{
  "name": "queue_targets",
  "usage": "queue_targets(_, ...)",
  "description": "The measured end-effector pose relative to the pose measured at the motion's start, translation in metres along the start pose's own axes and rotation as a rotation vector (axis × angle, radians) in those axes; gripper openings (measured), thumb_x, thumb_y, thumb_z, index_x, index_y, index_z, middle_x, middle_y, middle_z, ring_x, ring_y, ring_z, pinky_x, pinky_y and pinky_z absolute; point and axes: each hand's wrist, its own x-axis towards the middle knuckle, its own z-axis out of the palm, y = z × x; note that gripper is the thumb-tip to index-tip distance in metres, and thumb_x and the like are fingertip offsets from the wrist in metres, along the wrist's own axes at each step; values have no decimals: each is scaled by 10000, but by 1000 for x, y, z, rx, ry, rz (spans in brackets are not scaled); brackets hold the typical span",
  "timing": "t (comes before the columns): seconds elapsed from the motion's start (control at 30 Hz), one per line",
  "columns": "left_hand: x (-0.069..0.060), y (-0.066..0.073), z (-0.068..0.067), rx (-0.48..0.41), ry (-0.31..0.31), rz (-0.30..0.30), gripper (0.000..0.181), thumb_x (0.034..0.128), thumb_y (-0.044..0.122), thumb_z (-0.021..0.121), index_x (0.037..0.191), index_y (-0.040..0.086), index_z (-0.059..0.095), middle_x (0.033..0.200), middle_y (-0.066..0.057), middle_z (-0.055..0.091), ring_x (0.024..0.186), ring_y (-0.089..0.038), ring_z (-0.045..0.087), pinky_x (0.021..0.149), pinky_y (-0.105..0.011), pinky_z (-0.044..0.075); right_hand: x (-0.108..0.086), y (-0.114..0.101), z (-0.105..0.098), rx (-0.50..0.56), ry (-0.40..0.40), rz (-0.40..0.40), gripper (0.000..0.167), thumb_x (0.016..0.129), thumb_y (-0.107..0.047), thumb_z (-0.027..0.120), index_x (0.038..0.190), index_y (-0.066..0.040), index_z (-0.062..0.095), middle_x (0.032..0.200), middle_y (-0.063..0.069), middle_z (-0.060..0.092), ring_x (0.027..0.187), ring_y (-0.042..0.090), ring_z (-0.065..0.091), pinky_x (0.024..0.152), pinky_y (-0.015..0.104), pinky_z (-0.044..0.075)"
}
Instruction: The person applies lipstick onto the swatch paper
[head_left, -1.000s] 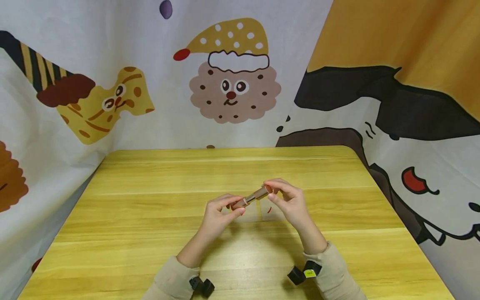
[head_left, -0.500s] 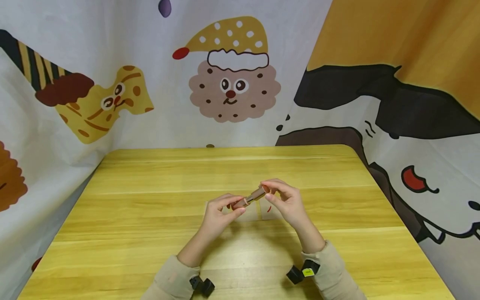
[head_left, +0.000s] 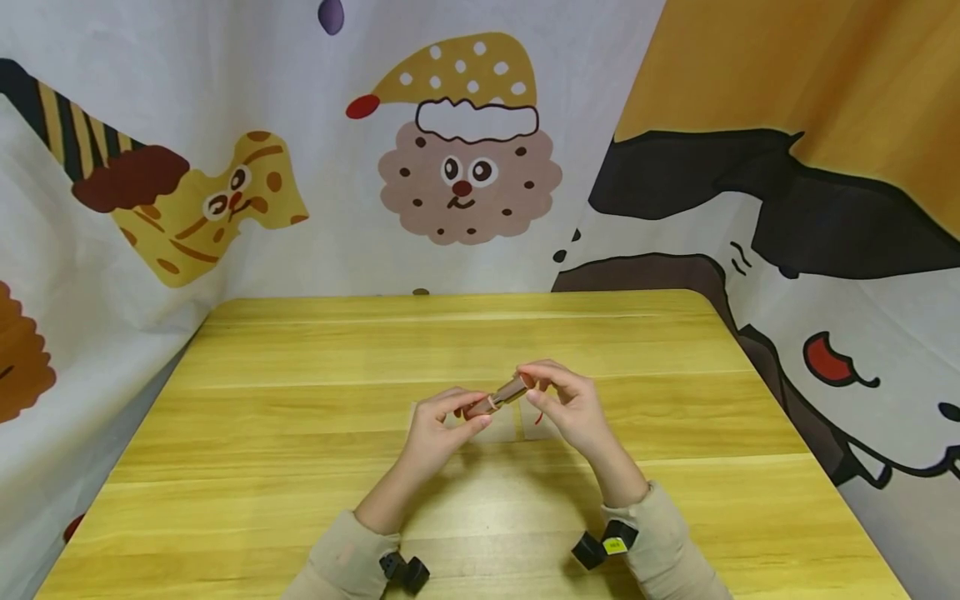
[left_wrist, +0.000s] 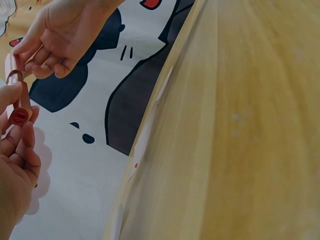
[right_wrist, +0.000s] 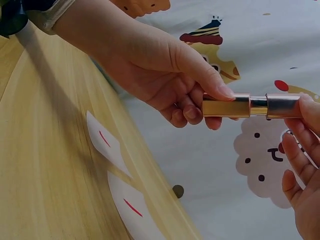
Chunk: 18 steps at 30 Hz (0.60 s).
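Above the middle of the table I hold a metallic rose-gold lipstick, seen across my hands in the head view. My left hand [head_left: 442, 423] pinches the lipstick base [right_wrist: 282, 106] between thumb and fingers. With thumb and fingertips, my right hand [head_left: 573, 408] grips the lipstick cap [right_wrist: 227, 105]. The cap sits partway over the base's narrow gold neck [right_wrist: 258, 105], a short stretch of which shows between the two. Whatever is inside the cap is hidden. A red label [left_wrist: 20, 116] marks the base's end in the left wrist view.
Two pieces of white paper lie under the hands, the nearer paper [right_wrist: 125, 187] and the farther paper [right_wrist: 100, 132] each with a red stroke. The wooden table [head_left: 300, 350] ends at a cartoon-printed curtain [head_left: 300, 83]. A small black camera sits on each wrist.
My right hand has shifted slightly left toward my left hand, bringing the cap farther over the neck, so less neck shows. My left hand stays nearly still.
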Motion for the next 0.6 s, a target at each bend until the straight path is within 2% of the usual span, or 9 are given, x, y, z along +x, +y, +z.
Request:
queue_targets(0.17,0,0,0,-1,0,7,207,799,-78,725,1004,-73,699,869,-106,680,736,-158,545,635,-475,450,0,-1,2,-11,-9,8,247,880,79,626,1122,128,614,1040,143,656,948,186,570,772,303,414)
queue_targets(0.27,0,0,0,0,-2,11,209,797,-81,725,1004,-72,699,866,-109,679,731,-176,543,633,-473,447,-1,-2,3,-18,-21,24,261,856,148,610,1116,134,612,1022,149,648,921,179,553,645,268,460)
queue_targets(0.4,0,0,0,1,-7,10,202,804,-74,723,1004,-71,698,850,-110,674,733,-182,540,635,-471,447,-1,-7,5,-28,-51,50,273,840,205,582,1107,151,603,1011,162,633,893,167,527,440,253,438)
queue_targets(0.6,0,-1,-1,11,-5,7,201,805,-68,724,1004,-70,699,838,-97,671,742,-148,540,638,-480,454,2,-17,9,-40,-64,52,242,865,167,582,1106,154,599,1011,164,628,878,163,521,426,283,433)
